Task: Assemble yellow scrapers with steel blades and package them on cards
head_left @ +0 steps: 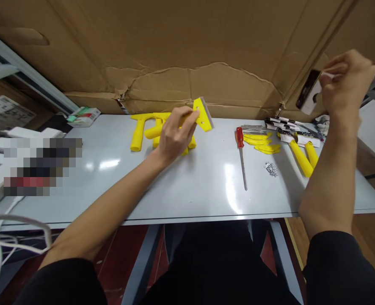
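My left hand [175,137] is closed on a yellow scraper [203,116] with a metal blade along its edge, held above the table. Behind and below that hand lie several yellow scraper handles [138,134], partly hidden by it. Raised at the right, my right hand [349,80] pinches a black-and-white card sleeve [310,95]. Beneath the right forearm lie two yellow handles [301,159], close to more printed card sleeves [282,123].
A red-handled screwdriver [240,137] lies right of centre, beside flat yellow pieces [257,139], metal blades [254,129] and a small pile of screws or nuts [271,168]. A small box [84,117] stands at the back left. Cardboard [206,51] walls the back; white cables [19,218] hang at left.
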Demonstrator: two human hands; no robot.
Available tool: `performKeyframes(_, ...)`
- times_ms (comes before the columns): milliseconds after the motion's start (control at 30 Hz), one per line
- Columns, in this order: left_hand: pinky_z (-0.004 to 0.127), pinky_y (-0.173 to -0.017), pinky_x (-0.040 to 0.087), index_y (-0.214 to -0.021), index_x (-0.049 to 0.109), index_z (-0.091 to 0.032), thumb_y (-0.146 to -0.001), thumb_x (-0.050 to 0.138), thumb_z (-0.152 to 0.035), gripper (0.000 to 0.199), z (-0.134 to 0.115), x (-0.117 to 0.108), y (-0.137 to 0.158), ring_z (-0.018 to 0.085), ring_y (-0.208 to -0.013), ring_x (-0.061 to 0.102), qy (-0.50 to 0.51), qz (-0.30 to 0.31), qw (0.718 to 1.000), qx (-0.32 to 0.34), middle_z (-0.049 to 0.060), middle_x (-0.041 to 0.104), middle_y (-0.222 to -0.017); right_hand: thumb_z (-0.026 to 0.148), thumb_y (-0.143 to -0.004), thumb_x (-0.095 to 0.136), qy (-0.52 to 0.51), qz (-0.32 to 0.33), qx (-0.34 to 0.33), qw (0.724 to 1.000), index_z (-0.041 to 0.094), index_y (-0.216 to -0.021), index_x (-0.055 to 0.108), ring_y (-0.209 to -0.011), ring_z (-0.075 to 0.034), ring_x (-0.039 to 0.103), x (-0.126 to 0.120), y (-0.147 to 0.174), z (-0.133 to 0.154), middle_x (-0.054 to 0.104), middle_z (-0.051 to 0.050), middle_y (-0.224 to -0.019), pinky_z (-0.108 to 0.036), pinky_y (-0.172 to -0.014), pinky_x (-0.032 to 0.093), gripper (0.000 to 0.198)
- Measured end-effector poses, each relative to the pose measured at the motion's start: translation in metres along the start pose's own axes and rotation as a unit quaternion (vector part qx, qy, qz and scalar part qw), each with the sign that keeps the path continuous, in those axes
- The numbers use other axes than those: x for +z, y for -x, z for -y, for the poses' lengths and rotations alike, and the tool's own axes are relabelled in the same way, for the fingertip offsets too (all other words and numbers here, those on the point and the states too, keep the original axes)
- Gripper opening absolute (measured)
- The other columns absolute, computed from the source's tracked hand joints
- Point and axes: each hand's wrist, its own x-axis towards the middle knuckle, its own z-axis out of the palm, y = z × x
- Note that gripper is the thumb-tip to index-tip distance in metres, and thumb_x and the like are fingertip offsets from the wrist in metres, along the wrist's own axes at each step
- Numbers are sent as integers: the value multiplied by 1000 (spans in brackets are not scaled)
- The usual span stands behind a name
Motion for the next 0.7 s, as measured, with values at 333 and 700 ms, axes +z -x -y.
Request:
performKeyframes(333,31,-70,43,-95,66,-22,-84,81,-64,46,-6,-29,-42,14,-82,60,289,-185,863,-371,-1,67,-88,46,-69,92,-399,215,141,880,15,-101,71,-80,-13,72,60,129,106,73,-6,-92,-26,-68,65,49)
performKeyframes(700,31,-60,41,-82,68,-31,-54,100,-59,50,-6,-23,-33,15,-85,61,479,-138,686,-529,-4,71,-89,59,-66,91,-348,272,120,889,20,-103,75,-98,-18,74,74,163,113,75,-6,-109,-28,-82,66,57)
